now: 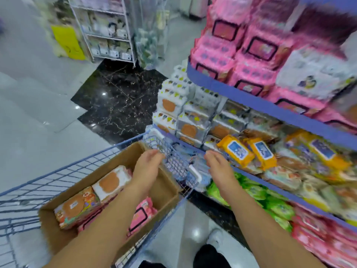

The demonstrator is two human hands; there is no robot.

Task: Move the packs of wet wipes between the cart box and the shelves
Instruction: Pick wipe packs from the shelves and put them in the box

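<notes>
Both my left hand [148, 161] and right hand [216, 161] hung empty, fingers loose; reaching toward two o'clock risked knocking the tilted orange packs [247, 151] off the shelf [289, 194].

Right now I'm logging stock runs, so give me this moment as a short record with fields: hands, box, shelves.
left hand: empty, open, above the box
right hand: empty, open, between cart and shelves
box: cardboard, in the cart, holds white pack, floral pack, pink packs
shelves: full; pink packs on top, orange packs in the middle, green packs lower
</notes>
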